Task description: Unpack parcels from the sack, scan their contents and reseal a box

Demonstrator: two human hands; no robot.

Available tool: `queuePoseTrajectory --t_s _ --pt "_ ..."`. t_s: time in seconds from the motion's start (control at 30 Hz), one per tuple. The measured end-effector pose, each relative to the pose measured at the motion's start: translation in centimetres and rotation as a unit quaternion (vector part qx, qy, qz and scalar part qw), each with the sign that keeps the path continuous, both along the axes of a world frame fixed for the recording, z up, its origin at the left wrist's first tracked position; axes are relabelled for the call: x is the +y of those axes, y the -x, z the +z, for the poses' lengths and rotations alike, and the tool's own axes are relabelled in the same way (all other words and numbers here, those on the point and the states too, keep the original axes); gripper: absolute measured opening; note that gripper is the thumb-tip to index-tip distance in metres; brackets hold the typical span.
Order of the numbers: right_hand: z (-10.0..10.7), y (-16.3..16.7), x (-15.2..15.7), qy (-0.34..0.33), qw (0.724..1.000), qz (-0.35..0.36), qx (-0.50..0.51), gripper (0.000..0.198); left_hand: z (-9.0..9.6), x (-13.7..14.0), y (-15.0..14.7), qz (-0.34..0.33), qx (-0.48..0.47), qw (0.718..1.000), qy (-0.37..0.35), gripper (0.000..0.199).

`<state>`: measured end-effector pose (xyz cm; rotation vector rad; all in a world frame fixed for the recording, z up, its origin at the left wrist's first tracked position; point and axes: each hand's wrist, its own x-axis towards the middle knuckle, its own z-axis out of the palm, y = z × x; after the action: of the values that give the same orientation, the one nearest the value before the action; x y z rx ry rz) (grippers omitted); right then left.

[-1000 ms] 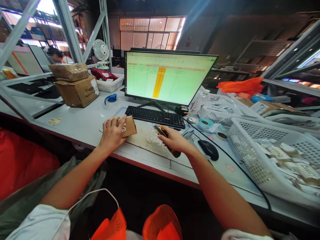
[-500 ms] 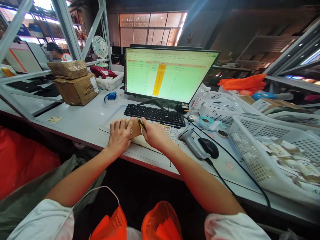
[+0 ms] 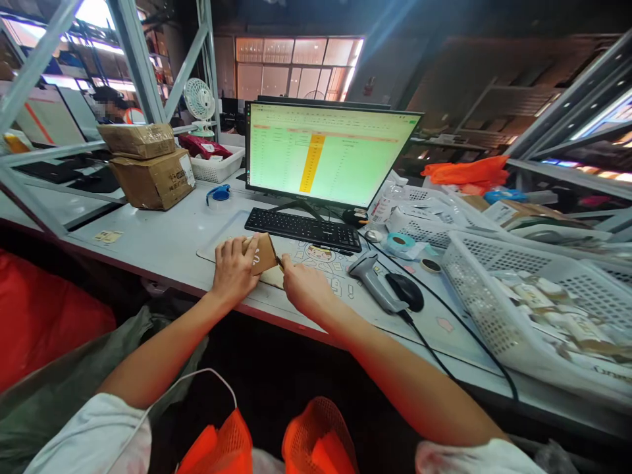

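Observation:
My left hand (image 3: 232, 270) is closed on a small brown cardboard box (image 3: 265, 254), pressing it down on the desk mat with the fingers over its top. White marking shows on the box's near face. My right hand (image 3: 307, 287) is closed around a box cutter (image 3: 280, 263), mostly hidden by the fingers. The cutter's tip is at the right end of the box; whether the blade is in the cardboard I cannot tell.
Behind the box stand a black keyboard (image 3: 303, 228) and a monitor (image 3: 330, 155). To the right are a barcode scanner (image 3: 378, 284), a black mouse (image 3: 405, 291), cables and a white basket (image 3: 486, 316) of small packets. Two cartons (image 3: 151, 179) are stacked at left.
My right hand has drawn the box cutter down and towards me along the box's right end. My left hand keeps its hold, with the box slightly tilted.

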<state>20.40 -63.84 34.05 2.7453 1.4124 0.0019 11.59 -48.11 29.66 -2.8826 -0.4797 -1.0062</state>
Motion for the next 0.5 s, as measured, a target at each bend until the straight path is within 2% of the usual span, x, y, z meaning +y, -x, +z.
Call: queuePoseTrajectory --t_s 0.1,0.27,0.4,0.5 --pt "1.2 -0.7 -0.5 -0.013 0.999 0.031 -0.002 0.052 0.0 1.0 0.8 -0.008 -0.023 1.0 0.01 0.077" --pt "4.2 -1.3 -1.1 -0.027 0.997 0.062 -0.026 0.057 0.0 2.7 2.1 -0.034 -0.066 0.997 0.035 0.089" --pt "5.7 -0.4 -0.3 -0.028 0.998 0.054 -0.032 0.063 -0.1 1.5 2.2 -0.003 -0.068 0.997 0.03 0.084" --pt "5.4 0.2 0.8 -0.015 0.998 0.044 -0.045 0.065 -0.4 0.0 1.8 0.017 -0.058 0.998 0.018 0.078"
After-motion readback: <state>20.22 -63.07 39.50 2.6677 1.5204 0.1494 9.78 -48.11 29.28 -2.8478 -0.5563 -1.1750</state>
